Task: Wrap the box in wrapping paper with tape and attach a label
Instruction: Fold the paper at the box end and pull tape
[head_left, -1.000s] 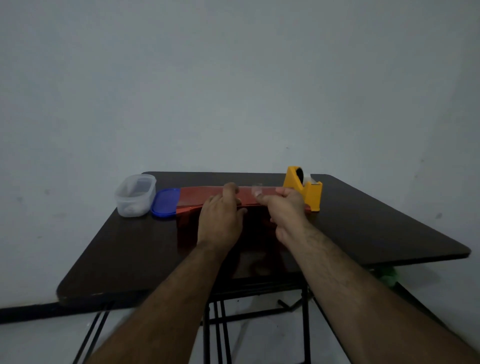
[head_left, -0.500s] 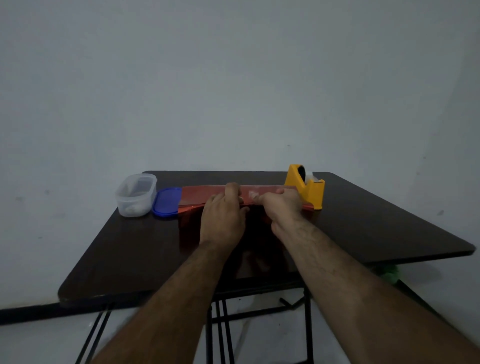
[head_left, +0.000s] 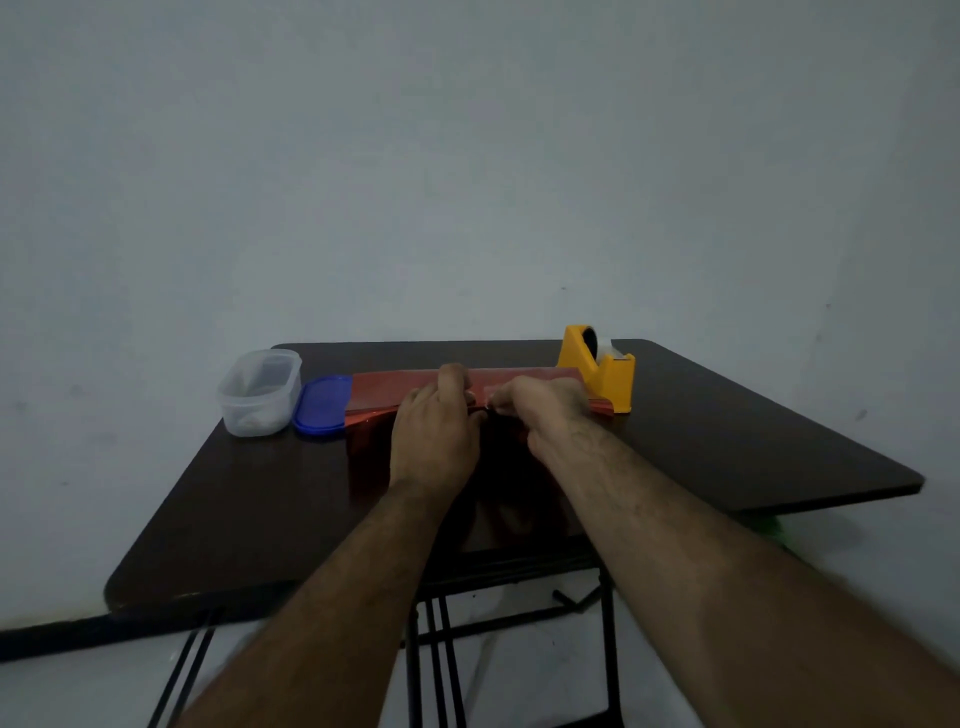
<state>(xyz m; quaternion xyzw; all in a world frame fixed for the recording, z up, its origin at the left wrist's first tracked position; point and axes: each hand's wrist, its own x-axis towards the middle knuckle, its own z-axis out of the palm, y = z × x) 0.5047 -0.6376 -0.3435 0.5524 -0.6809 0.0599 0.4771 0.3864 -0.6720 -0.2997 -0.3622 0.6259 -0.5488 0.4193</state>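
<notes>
Right now both hands meet over the red wrapping paper (head_left: 410, 387) on the dark surface (head_left: 753, 441). Left hand (head_left: 436, 426) lies on top of the paper w/ fingers bent over the folded edge, pressing it down; thumb side is next to the right hand. Right hand (head_left: 545, 410) is curled, fingertips pinching something small & pale at the paper's seam, just beside the left fingers, prob. a bit of clear tape, but too small & dim to be sure. The 2 hands are nearly touching at the fingertips.

Paper runs as a long red strip left-right under the hands, w/ a darker flap hanging toward the person below the left hand. Box itself is hidden under paper & hands; can't tell its shape.

Beyond the right hand & slightly to its right sits a yellow tape dispenser (head_left: 602, 374), its base touching or just beside the paper's right end. To the left of the left hand lies a blue lid (head_left: 319, 405), flat, its right edge tucked at the paper's left end. Further left, just beside the lid, stands a clear plastic tub (head_left: 260, 392), open, w/ something pale inside, unclear what.

Grey wall (head_left: 467, 156) rises behind; black metal legs (head_left: 436, 649) show under the surface.
</notes>
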